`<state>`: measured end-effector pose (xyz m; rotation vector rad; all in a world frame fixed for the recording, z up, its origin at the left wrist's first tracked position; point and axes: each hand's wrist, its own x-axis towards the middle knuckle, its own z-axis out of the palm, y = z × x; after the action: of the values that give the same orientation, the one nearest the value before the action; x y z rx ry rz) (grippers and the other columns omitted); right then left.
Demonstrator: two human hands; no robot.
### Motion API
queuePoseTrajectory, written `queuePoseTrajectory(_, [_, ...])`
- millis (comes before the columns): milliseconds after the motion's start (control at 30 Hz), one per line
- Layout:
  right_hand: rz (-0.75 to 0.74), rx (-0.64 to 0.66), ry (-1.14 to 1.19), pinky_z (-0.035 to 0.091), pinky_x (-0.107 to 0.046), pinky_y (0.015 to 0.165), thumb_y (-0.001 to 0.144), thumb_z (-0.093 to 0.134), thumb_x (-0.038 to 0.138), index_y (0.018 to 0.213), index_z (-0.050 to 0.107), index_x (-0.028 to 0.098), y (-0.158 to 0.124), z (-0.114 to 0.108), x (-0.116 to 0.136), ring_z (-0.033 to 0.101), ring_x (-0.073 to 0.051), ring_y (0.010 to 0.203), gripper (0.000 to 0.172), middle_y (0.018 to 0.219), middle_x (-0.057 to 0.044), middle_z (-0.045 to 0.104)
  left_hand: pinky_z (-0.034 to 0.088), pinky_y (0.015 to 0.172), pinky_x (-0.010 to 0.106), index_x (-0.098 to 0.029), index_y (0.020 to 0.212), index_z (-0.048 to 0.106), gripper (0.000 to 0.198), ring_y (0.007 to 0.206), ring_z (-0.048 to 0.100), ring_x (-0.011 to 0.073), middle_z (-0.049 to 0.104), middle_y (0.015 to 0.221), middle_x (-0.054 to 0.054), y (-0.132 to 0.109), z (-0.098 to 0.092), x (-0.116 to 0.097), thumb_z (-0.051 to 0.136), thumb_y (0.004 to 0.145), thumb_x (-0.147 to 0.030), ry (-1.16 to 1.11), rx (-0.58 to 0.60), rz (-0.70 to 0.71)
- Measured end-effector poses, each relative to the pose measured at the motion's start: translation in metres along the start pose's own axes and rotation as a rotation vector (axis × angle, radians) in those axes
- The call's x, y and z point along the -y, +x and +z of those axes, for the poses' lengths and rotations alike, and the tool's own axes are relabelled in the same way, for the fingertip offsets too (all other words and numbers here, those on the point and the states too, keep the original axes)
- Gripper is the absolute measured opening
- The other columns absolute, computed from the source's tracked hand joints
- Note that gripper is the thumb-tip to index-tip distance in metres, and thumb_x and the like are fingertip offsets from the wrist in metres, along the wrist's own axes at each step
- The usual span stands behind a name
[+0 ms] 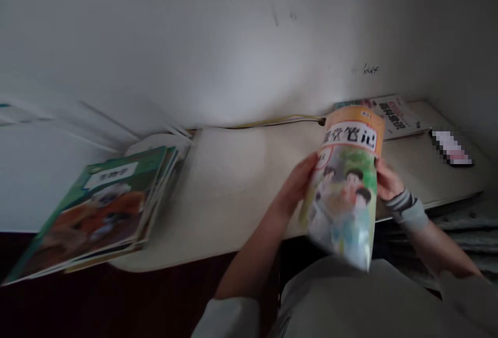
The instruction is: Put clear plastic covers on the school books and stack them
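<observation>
Orange-topped picture book was held upright over the desk edge, clasped at its sides by left hand and right hand — a stack of books was seen piled far left, not yet joined.

Glossy paper book; matt, smooth table; matt painted wall.

Orange-topped booklet, green-covered stack

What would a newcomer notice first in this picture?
The orange booklet, held between the left hand and the right hand, right of centre over the near edge of the desk. Then the slanting stack of books at its left end.
</observation>
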<state>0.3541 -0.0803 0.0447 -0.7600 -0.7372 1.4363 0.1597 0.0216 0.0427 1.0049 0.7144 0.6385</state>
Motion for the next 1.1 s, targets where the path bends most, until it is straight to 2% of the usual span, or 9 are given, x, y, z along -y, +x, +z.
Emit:
queuePoseTrajectory(67, [-0.103,-0.057,0.085,0.057,-0.034,0.087,0.08,0.068,0.04,0.104,0.066,0.027,0.02,-0.017,0.032,0.069,-0.018,0.096,0.028,0.101,0.001,0.074,0.049,0.088,0.035,-0.026,0.117,0.057,0.048,0.101,0.062,0.0197,0.066,0.108,0.004,0.024,-0.001,-0.03,0.072,0.073,-0.041,0.098,-0.107,0.132])
queuePoseTrajectory(133, [-0.268,-0.131,0.183,0.057,-0.032,0.088,0.087,0.06,0.034,0.108,0.063,0.03,0.044,-0.038,0.065,0.067,-0.014,0.101,0.022,0.1,0.005,0.073,0.049,0.088,0.033,-0.026,0.115,0.056,0.039,0.104,0.061,0.0176,0.063,0.114,0.004,0.047,0.003,-0.05,0.064,0.081,-0.042,0.297,-0.284,0.447])
queuePoseTrajectory(200, [-0.409,-0.188,0.288,0.057,-0.027,0.087,0.092,0.053,0.027,0.108,0.062,0.032,0.067,-0.06,0.092,0.067,-0.011,0.102,0.02,0.096,0.007,0.074,0.05,0.085,0.032,-0.025,0.113,0.055,0.034,0.105,0.06,0.0171,0.061,0.116,0.006,0.065,0.013,-0.054,0.055,0.087,-0.047,0.445,-0.358,0.672])
queuePoseTrajectory(267, [-0.496,-0.25,0.371,0.056,-0.023,0.087,0.096,0.043,0.022,0.106,0.063,0.029,0.084,-0.08,0.109,0.067,-0.008,0.1,0.023,0.09,0.006,0.074,0.051,0.081,0.029,-0.024,0.109,0.054,0.033,0.1,0.061,0.0163,0.062,0.112,0.007,0.078,0.026,-0.04,0.051,0.089,-0.05,0.535,-0.335,0.745])
queuePoseTrajectory(467, [-0.429,-0.483,0.417,0.059,-0.021,0.076,0.098,0.04,0.021,0.099,0.064,0.024,0.102,-0.117,0.104,0.071,-0.007,0.08,0.024,0.077,0.005,0.074,0.051,0.064,0.026,-0.019,0.117,0.047,0.032,0.071,0.062,0.0127,0.063,0.093,0.007,0.109,0.053,0.021,0.047,0.093,-0.041,0.689,-0.307,0.6])
queuePoseTrajectory(667, [-0.448,-0.501,0.41,0.058,-0.019,0.08,0.095,0.046,0.016,0.092,0.066,0.027,0.1,-0.129,0.091,0.07,-0.006,0.086,0.023,0.081,0.006,0.075,0.047,0.073,0.031,-0.016,0.119,0.052,0.05,0.083,0.064,0.0207,0.065,0.091,0.009,0.121,0.062,0.018,0.066,0.08,-0.043,1.157,-0.306,0.535])
queuePoseTrajectory(767, [-0.457,-0.48,0.369,0.057,-0.018,0.082,0.093,0.051,0.019,0.09,0.066,0.028,0.096,-0.129,0.095,0.069,-0.006,0.091,0.018,0.084,0.006,0.075,0.046,0.071,0.03,-0.016,0.116,0.054,0.038,0.075,0.065,0.0195,0.065,0.077,0.005,0.126,0.062,0.016,0.058,0.087,-0.041,1.077,-0.296,0.399])
queuePoseTrajectory(900, [-0.501,-0.458,0.378,0.055,-0.018,0.086,0.093,0.052,0.023,0.098,0.065,0.029,0.087,-0.124,0.105,0.068,-0.005,0.095,0.015,0.086,0.007,0.075,0.046,0.071,0.028,-0.019,0.106,0.058,0.023,0.071,0.064,0.0157,0.065,0.075,0.002,0.134,0.058,0.021,0.058,0.086,-0.029,0.907,-0.31,0.402])
queuePoseTrajectory(1100, [-0.515,-0.429,0.413,0.055,-0.018,0.085,0.1,0.034,0.023,0.105,0.064,0.027,0.075,-0.118,0.111,0.068,-0.004,0.093,0.03,0.084,0.005,0.075,0.049,0.061,0.025,-0.018,0.105,0.058,0.025,0.063,0.064,0.0124,0.065,0.076,0.001,0.145,0.064,0.024,0.061,0.083,-0.031,0.412,-0.117,0.288])
